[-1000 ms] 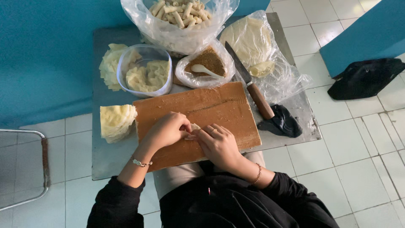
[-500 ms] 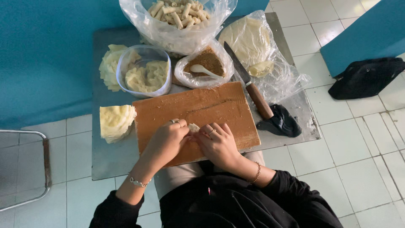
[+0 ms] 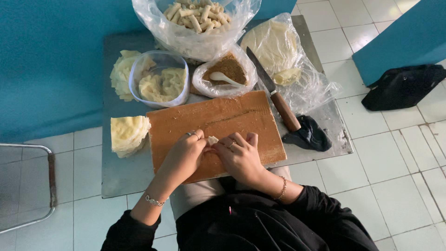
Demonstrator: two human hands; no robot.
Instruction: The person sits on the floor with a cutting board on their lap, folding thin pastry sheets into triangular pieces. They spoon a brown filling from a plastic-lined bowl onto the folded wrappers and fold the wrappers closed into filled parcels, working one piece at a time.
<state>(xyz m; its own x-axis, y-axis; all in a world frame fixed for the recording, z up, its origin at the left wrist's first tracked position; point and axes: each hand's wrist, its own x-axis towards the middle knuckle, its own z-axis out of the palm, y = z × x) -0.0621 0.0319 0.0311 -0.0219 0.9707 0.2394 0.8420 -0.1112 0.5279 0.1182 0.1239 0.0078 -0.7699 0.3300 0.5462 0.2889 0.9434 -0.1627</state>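
Nearest the person, both hands meet over the near half of the wooden board (image 3: 218,125), which lies along the near edge of the metal surface (image 3: 125,179) and slightly overhangs it. The left hand (image 3: 183,155) and right hand (image 3: 239,155) are curled, fingertips pinched together on a small pale piece of wrapper (image 3: 213,139) held between them just above the board. The far half of the board is bare wood. At the board's left, near the surface's left edge, sits a stack of pale wrappers (image 3: 127,135), with open metal in the near-left corner. At the board's right lie a wooden-handled knife (image 3: 274,93), its blade pointing to the far side, and a dark cloth (image 3: 309,135) close to the right edge. Beyond the board stand a clear bowl (image 3: 160,81) of folded wrappers, a bag of brown filling (image 3: 227,72) with a spoon, and a plastic bag of round sheets (image 3: 278,49). At the far edge, a bag of finished rolls (image 3: 195,18).
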